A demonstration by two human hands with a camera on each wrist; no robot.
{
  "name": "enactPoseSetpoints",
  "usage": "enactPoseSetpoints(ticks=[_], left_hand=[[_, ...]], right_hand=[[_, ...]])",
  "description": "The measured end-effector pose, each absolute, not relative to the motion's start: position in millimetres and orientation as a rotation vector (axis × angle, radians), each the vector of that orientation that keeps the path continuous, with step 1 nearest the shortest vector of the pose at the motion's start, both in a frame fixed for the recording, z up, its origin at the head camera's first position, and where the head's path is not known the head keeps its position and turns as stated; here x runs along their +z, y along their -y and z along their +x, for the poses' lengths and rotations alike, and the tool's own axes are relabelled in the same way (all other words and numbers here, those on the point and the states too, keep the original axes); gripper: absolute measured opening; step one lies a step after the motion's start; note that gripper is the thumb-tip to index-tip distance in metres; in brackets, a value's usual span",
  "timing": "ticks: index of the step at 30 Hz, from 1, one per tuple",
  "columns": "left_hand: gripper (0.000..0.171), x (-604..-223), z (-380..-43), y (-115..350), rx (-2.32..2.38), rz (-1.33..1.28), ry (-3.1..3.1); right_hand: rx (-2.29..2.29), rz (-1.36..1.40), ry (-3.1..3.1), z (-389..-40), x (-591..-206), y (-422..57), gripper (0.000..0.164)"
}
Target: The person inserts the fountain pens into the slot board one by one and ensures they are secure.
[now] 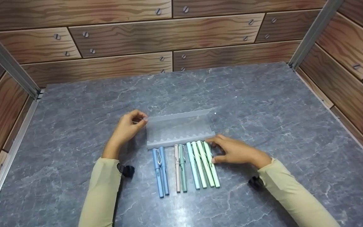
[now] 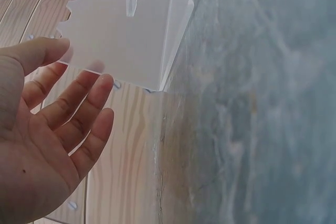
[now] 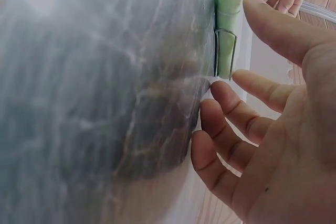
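Note:
A clear plastic pen rack (image 1: 178,127) with scalloped edges lies in the middle of the table. My left hand (image 1: 130,126) pinches its left edge; in the left wrist view the thumb (image 2: 47,51) is on one side of the sheet and fingertips on the other. In front of the rack lie two blue pens (image 1: 158,171), a pinkish pen (image 1: 177,168), a dark green pen (image 1: 183,168) and several light green pens (image 1: 202,165). My right hand (image 1: 233,149) is beside the rightmost light green pen (image 3: 227,51), thumb and forefinger close to it, fingers loosely bent; contact is hard to tell.
The grey marbled tabletop (image 1: 74,110) stretches around the rack and pens. Wood-patterned panels (image 1: 169,34) stand behind and at both sides, with metal posts (image 1: 314,34) at the corners.

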State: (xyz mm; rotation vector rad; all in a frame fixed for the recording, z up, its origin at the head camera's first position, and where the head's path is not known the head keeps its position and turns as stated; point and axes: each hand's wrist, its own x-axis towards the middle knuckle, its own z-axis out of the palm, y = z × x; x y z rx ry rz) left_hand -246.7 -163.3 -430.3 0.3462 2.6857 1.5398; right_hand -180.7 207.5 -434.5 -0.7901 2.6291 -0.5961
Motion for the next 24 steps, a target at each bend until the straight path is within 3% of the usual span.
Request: enactPoseSetpoints(ticks=[24], left_hand=[[0.018, -430.6, -246.8, 162.6, 1.537, 0.36, -2.704]], right_hand=[[-0.63, -0.762, -2.658, -179.9, -438.6, -201.0, 0.07]])
